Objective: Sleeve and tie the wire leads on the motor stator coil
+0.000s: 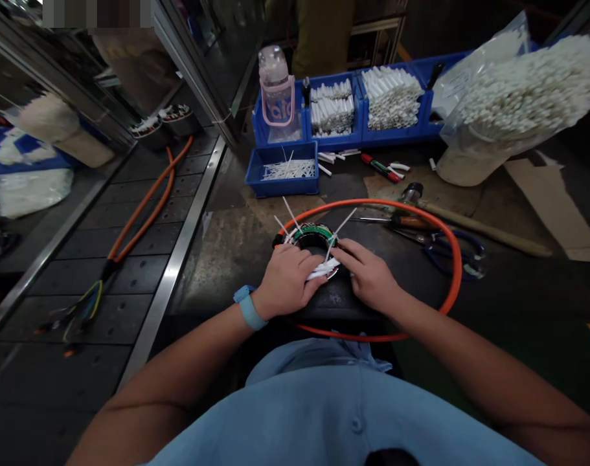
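White ties [322,268] are being tucked into the round coil [314,235] near the worktop's front edge, pinched by left hand [287,279] and right hand [367,275]; a firm pull seems needed next.

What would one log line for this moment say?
left hand: on white sleeves | right hand: on sleeves | part: round stator | around: orange cable

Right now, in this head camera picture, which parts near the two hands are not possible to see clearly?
- Front of the round wound part: covered by the left hand and right hand.
- How the fingers grip the white sleeves: too small and crowded to tell.
- Near arc of the orange cable: partly behind the forearms.
- Small blue bin: its thin white pieces are too small to identify.
- Scissors: dark, low contrast.
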Available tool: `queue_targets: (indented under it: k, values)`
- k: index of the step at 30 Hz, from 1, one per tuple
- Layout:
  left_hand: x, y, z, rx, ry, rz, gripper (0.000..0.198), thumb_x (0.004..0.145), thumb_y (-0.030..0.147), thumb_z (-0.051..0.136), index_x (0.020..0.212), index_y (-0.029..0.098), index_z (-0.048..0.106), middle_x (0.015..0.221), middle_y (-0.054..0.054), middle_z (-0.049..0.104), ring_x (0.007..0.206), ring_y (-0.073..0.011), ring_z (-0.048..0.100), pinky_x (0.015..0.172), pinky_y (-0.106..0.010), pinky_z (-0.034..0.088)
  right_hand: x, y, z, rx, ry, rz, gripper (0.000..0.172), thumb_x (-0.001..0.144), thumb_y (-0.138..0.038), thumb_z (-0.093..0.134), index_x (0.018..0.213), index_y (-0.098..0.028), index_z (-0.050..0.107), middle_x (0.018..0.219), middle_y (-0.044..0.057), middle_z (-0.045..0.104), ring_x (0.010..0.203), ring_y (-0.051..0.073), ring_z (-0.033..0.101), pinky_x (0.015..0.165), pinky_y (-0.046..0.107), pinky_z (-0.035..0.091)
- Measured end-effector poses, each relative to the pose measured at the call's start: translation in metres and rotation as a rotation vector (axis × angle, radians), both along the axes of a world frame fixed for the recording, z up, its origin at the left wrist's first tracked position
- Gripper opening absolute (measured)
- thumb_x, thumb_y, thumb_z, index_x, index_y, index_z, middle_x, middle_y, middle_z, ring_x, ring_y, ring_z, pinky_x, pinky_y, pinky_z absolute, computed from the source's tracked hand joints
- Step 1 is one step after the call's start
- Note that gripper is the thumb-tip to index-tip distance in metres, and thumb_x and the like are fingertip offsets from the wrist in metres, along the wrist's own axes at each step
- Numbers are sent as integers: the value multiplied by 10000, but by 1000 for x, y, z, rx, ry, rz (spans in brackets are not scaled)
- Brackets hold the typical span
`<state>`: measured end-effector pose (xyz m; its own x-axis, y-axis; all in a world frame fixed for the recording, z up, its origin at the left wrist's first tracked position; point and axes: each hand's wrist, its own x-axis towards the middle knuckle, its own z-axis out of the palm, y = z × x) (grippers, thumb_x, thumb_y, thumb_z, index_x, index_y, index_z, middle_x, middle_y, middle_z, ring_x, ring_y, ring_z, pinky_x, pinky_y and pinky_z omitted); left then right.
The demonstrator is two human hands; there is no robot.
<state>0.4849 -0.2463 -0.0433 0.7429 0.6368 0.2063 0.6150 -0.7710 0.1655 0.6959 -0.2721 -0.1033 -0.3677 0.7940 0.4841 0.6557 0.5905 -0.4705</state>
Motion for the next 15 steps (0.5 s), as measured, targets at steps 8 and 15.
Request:
queue_targets:
  k: [8,15]
  values:
    - [-17,6,3,-73,-6,-59,362,861,444,461,1017,157,616,852,-87,617,849,-221,546,887,-416,400,7,6,-3,-5,91,30,641,724,2,365,1317,-221,454,1271,91,537,1178,200,506,989,409,456]
    - [3,38,22,-73,-69,79,482,839,131,413,1316,190,441,1285,-93,508,1139,-228,466,961,-411,393,-3,9,-13,126,-12,-28,503,833,-38,363,1289,-217,478,1205,118,571,1154,200,524,927,367,497]
